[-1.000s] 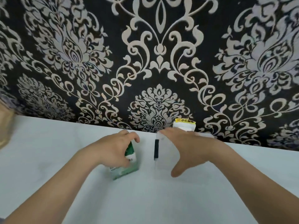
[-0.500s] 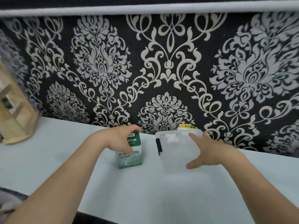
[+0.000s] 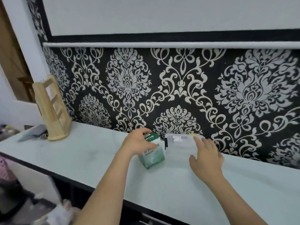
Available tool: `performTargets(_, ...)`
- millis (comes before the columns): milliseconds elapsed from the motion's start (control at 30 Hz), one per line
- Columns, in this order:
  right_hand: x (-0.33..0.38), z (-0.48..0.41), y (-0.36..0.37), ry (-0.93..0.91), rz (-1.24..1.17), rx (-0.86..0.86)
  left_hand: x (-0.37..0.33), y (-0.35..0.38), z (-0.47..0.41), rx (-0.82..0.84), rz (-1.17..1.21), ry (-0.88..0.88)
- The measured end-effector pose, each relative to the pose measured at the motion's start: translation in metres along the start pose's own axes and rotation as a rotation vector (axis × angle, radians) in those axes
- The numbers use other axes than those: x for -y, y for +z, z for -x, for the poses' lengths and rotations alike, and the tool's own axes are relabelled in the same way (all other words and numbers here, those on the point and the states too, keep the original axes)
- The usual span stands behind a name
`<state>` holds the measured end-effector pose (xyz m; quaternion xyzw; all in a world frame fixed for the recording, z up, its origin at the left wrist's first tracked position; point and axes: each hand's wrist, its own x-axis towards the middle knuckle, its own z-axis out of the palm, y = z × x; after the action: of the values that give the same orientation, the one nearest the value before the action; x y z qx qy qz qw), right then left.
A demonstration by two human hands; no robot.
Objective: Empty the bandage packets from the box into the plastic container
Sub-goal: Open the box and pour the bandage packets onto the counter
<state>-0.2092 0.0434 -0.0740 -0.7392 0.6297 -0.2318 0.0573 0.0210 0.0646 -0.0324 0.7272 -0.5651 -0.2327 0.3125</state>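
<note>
Both hands sit lower centre: left hand (image 3: 139, 142) grips the green-and-white cardboard box (image 3: 153, 154), and right hand (image 3: 206, 154) rests flat on the clear plastic container (image 3: 177, 148) beside it. The container seems lidded, so tipping early would likely spill the contents.

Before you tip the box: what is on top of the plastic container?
The right hand rests flat on the lid of the plastic container. The contents cannot be made out through the cloudy plastic.
</note>
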Motion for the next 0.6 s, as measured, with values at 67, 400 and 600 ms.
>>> performTargets(67, 0.021, -0.001, -0.025, -0.038, -0.482, 0.186, -0.011, -0.018, 0.006, 0.13, 0.211, 0.068)
performTargets(400, 0.071, -0.002, -0.029, 0.005, -1.092, 0.428, -0.008, -0.013, 0.026, -0.117, 0.43, 0.34)
performTargets(600, 0.067, -0.019, 0.002, -0.005, -1.053, 0.396, 0.008, 0.006, 0.002, -0.299, 0.246, 0.466)
